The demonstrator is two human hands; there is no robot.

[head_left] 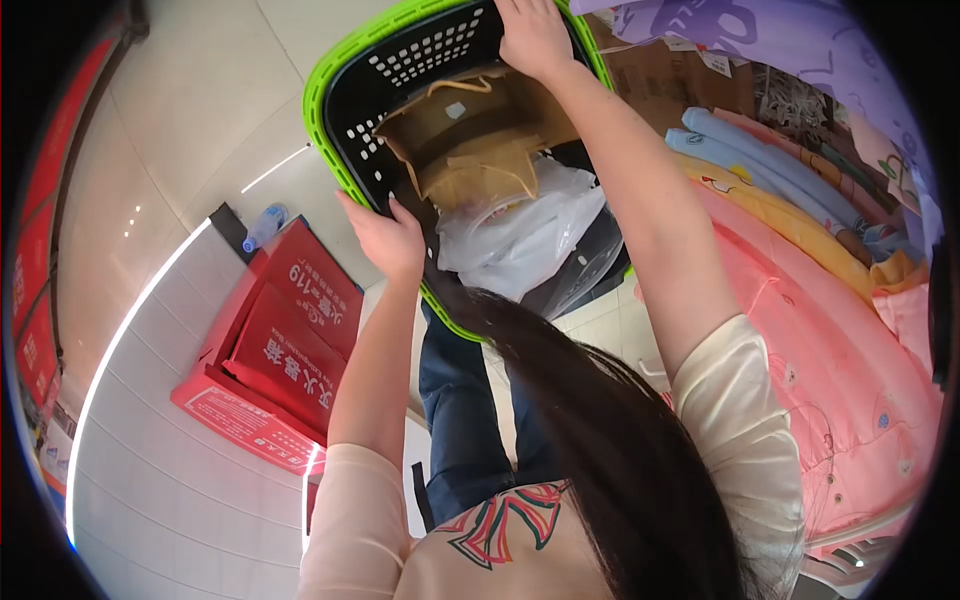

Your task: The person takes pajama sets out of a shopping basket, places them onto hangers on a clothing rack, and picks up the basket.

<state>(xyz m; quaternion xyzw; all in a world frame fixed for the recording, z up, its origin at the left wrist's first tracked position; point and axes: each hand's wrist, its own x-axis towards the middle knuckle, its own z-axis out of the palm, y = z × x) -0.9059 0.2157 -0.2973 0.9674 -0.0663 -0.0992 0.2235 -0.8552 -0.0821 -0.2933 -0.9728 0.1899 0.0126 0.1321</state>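
Observation:
A black shopping basket [355,85] with a bright green rim is tilted in front of me between my arms. My left hand [387,235] grips its left rim, with the thumb on the inner side and the fingers outside. On the far rim at the top is my right hand [535,40], closed over the edge; its fingertips are cut off by the frame. Inside the basket lies a brown paper bag [480,130] with a twisted handle. Nearer me in it is a crumpled translucent plastic bag [520,235]. My hair covers the basket's near corner.
A red fire extinguisher box [285,340] stands at left, with a plastic bottle [265,227] beside its far end. On the right are pink quilted fabric [800,350], folded blue garments [770,155] and purple cloth [760,30]. Cardboard boxes [660,85] sit behind the basket.

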